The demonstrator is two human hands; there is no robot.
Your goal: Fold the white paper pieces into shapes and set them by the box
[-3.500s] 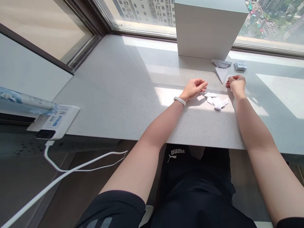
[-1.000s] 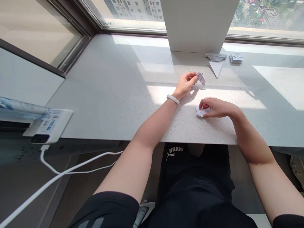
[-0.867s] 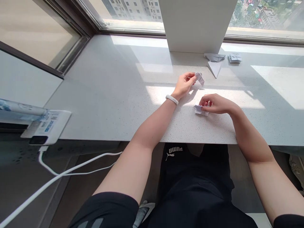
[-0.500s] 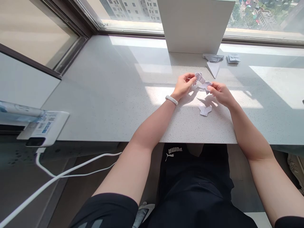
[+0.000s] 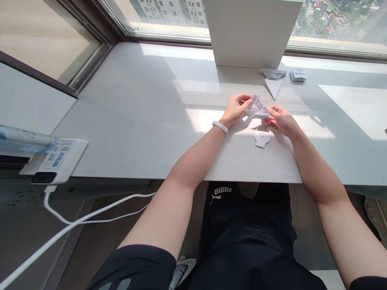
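Note:
Between my two hands is a piece of folded white paper, creased into small angular panels and raised a little above the white counter. My left hand pinches its left end between thumb and fingers; a white band is on that wrist. At the lower right end, the thumb and fingers of my right hand are closed on the same paper. Just below them on the counter lies a smaller folded paper piece, flat, with a notched outline. The fingertips partly hide the held paper's ends.
Beyond my hands lie a pointed folded paper, a flat-topped folded paper and a small paper stack. A white panel stands by the window. At left, a white device with a cable sits on the counter edge.
The right end of the held paper has tilted, and my right hand's fingers have shifted lower around it. My left hand keeps its pinch. The whole view has shifted slightly.

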